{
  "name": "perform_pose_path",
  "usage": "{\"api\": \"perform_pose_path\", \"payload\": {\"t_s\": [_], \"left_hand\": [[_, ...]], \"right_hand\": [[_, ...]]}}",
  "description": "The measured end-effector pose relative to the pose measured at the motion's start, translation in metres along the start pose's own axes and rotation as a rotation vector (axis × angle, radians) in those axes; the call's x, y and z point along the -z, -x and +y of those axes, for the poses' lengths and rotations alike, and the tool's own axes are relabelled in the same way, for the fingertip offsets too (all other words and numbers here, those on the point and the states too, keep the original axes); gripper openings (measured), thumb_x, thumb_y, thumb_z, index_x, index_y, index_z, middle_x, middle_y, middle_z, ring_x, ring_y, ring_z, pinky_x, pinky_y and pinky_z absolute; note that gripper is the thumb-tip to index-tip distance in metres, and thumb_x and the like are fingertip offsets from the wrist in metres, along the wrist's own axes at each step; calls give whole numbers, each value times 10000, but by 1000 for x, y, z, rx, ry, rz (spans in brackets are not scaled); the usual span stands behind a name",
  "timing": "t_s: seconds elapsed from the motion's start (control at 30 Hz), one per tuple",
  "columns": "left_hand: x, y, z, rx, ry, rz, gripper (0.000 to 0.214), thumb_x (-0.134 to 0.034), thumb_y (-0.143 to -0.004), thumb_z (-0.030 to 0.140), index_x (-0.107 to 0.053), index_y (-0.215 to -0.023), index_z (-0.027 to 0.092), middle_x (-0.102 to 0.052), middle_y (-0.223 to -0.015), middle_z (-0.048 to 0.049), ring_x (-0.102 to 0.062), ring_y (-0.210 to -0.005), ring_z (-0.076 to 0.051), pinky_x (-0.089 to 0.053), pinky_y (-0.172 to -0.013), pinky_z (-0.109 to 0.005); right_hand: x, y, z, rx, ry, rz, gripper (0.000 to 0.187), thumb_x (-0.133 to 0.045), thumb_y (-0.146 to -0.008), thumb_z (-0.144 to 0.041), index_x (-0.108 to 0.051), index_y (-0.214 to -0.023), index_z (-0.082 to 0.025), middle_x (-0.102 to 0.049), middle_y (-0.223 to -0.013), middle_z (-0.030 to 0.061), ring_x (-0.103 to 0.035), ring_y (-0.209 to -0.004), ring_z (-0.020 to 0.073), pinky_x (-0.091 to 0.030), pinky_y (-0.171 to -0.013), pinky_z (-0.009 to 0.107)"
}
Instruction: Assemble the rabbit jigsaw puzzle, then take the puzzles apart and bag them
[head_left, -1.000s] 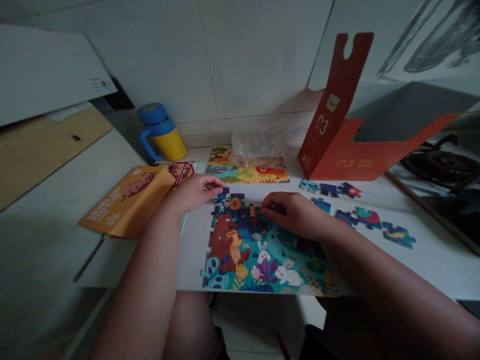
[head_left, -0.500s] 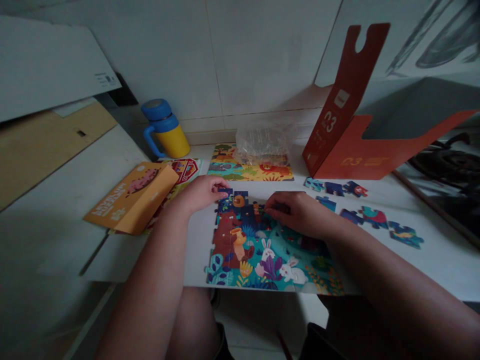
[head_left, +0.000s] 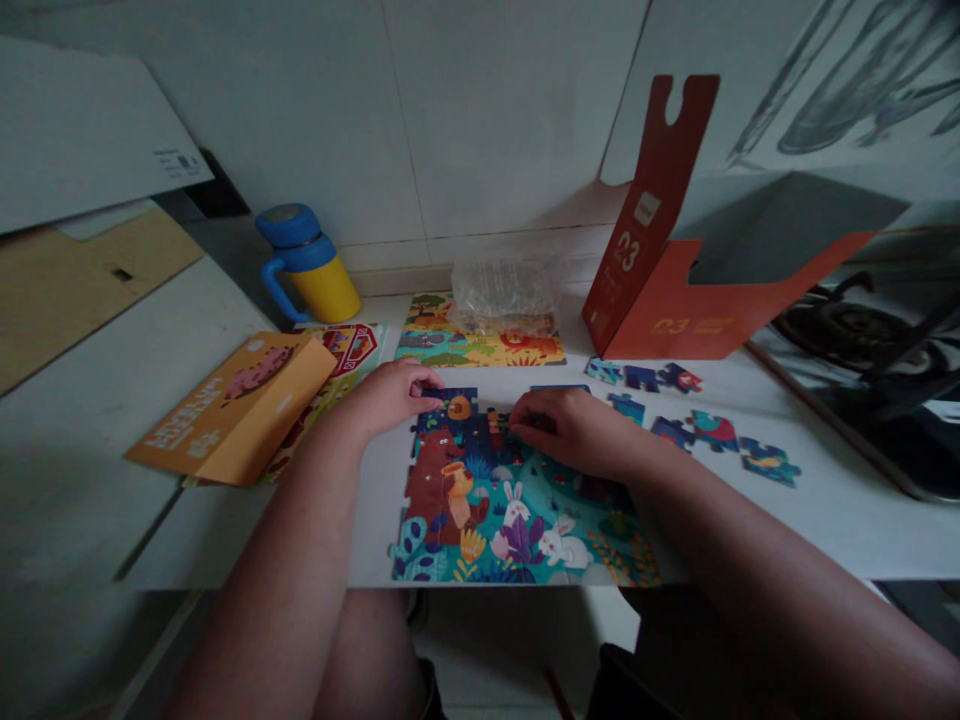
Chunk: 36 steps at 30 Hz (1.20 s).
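Observation:
A partly joined jigsaw puzzle (head_left: pixel 469 520) with a bear, rabbits and dark blue night scenery lies at the table's front edge. My left hand (head_left: pixel 397 398) is at its upper left corner, fingers curled and thumb on a corner puzzle piece (head_left: pixel 433 403). Beside that piece is one with a round orange shape (head_left: pixel 459 406). My right hand (head_left: pixel 574 428) rests over the puzzle's upper middle, with fingertips closed at a small piece beside the blue section; the fingers partly hide it. Loose puzzle pieces (head_left: pixel 711 430) lie right of my right hand.
Behind the puzzle lie a yellow animal picture sheet (head_left: pixel 439 345) and a clear plastic bag (head_left: pixel 506 285). An open orange box (head_left: pixel 675 315) stands back right, near a stove (head_left: pixel 847 330). At left are a yellow-blue mug (head_left: pixel 322 285) and an orange paper packet (head_left: pixel 232 405).
The view has shifted, so everything sits further left. The narrow gap between the corner piece and its neighbour has closed under my left hand. My right hand stays at nearly the same spot.

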<state>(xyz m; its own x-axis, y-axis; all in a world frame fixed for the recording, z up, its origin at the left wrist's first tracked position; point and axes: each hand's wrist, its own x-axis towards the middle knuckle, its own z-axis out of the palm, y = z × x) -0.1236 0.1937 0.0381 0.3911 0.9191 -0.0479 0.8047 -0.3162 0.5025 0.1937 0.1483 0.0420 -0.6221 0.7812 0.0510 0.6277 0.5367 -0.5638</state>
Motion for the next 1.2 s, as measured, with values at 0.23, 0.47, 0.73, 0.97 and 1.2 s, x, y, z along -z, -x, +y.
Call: {"api": "perform_pose_path", "payload": {"t_s": [0.23,0.47,0.73,0.97,1.2], "left_hand": [[-2,-2,-4,-10,10,23,293,-764,-865,415,-829,-1071,218,-713,-957,-43,-636,-796,-184,-489,-731,-284],[-4,-2,-1,-22,-21,55,283,-730,-899,431,-823,-1055,214,-715,-984,-54,-639,-796,-179,-494,-721,-282],[-4,-3,0,-69,-101,100,256,-585,-978,295,-817,-1040,207,-782,-1064,-84,-722,-972,-239,-544,-881,-341],[-1,-4,1,21,-134,267,270,-541,-976,236,-801,-1043,204,-813,-1125,-98,-736,-1069,-269,-544,-975,-379],[-6,0,30,-60,362,190,322,-677,-965,467,-783,-1103,196,-816,-1068,-78,-739,-953,-221,-575,-847,-322]], "right_hand": [[29,6,32,-403,350,211,259,-577,-988,-354,-791,-1066,-229,-808,-926,105,-716,-786,238,-451,-672,329],[51,27,82,-776,545,192,460,-598,-976,-537,-807,-1104,-148,-793,-1033,248,-761,-921,362,-514,-744,409],[43,22,105,-718,528,206,444,-637,-945,-578,-802,-1101,-196,-811,-935,174,-764,-831,308,-492,-689,359],[46,20,99,-570,363,309,268,-720,-891,-480,-721,-964,-222,-785,-857,108,-704,-717,251,-427,-613,330],[16,1,40,-227,-311,280,305,-716,-899,-513,-720,-981,-220,-728,-791,32,-624,-672,176,-446,-604,291]]}}
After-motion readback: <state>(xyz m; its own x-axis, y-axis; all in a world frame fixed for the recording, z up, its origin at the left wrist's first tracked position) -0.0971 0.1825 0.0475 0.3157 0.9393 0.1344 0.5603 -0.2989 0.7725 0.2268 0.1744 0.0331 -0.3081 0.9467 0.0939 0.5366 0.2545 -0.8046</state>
